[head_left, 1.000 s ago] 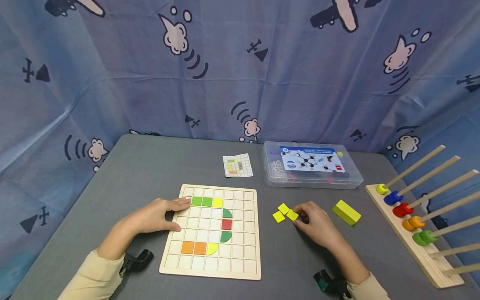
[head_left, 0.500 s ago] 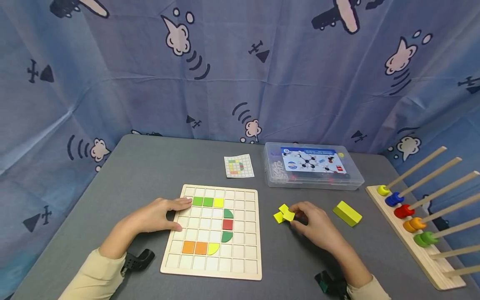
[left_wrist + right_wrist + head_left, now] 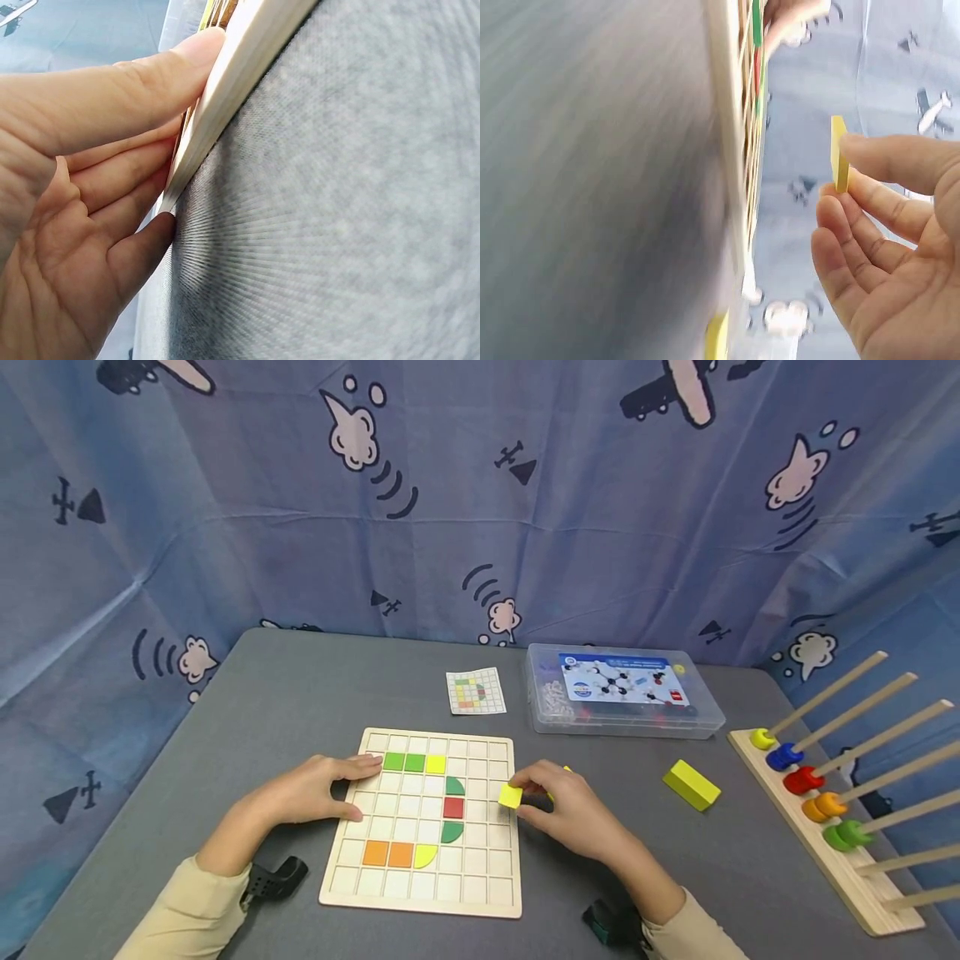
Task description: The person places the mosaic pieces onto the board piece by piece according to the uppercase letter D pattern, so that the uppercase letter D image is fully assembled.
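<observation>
A wooden grid board (image 3: 495, 863) lies on the table, with green, yellow, red and orange tiles set in several of its cells. My left hand (image 3: 321, 789) rests along the board's left side, fingers and thumb spread on the edge; the left wrist view has the thumb (image 3: 169, 79) lying on the rim. Over the board's right edge, my right hand (image 3: 566, 806) pinches a yellow square tile (image 3: 510, 795) between thumb and fingers. In the right wrist view that tile (image 3: 839, 154) appears edge-on, raised off the board. Other yellow tiles (image 3: 567, 768) are mostly hidden behind the right hand.
A small printed pattern card (image 3: 476, 692) lies behind the board, beside a clear plastic box (image 3: 626, 689). To the right are a yellow block (image 3: 692, 785) and a wooden peg rack (image 3: 825, 843) with coloured beads. A patterned curtain hangs behind the table.
The right hand has picked up a yellow tile from the small group on the table and carried it left to the board's right edge. The left hand has stayed in place.
</observation>
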### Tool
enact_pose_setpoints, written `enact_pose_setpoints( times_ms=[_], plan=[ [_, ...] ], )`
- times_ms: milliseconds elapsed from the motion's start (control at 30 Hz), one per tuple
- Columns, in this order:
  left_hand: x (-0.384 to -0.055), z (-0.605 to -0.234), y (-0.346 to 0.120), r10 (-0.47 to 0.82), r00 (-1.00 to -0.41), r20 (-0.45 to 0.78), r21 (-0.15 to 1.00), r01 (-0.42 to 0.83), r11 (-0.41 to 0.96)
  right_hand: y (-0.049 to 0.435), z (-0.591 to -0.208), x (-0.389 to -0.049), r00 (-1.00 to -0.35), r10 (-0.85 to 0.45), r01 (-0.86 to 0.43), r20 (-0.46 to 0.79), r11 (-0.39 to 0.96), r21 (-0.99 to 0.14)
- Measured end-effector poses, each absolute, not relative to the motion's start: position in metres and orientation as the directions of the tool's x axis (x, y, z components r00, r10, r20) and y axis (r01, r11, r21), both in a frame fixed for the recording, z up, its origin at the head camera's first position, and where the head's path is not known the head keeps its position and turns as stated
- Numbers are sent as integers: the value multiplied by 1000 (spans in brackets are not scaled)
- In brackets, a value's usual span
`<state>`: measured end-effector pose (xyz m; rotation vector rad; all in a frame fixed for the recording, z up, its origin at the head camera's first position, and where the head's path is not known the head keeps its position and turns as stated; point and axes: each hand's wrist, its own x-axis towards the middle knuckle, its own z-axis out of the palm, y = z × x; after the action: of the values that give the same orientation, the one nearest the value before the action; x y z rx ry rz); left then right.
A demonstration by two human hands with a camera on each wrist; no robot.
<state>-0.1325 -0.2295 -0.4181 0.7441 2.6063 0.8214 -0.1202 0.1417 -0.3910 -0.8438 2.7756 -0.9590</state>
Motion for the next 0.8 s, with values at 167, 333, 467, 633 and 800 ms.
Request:
enact_pose_setpoints(
  times_ms=[167, 333, 467, 633, 800],
  plan=[
    [-132, -418, -230, 556, -820, -135, 602, 378, 703, 107, -384, -121, -771, -628, -547, 102, 572, -612],
    [-133, -418, -229, 556, -820, -138, 601, 377, 705, 73, -381, -123, -703, -709, -596, 66, 535, -598],
    [-134, -418, -229, 561, -818, -127, 598, 389, 701, 50, -380, -125, -650, -759, -633, 21, 526, -569],
    [-134, -419, -230, 572, -812, -114, 590, 408, 697, 24, -380, -131, -590, -807, -673, -28, 511, -534],
    [-133, -420, -230, 580, -809, -98, 583, 425, 692, 4, -386, -136, -538, -837, -717, -98, 516, -469]
  ],
)
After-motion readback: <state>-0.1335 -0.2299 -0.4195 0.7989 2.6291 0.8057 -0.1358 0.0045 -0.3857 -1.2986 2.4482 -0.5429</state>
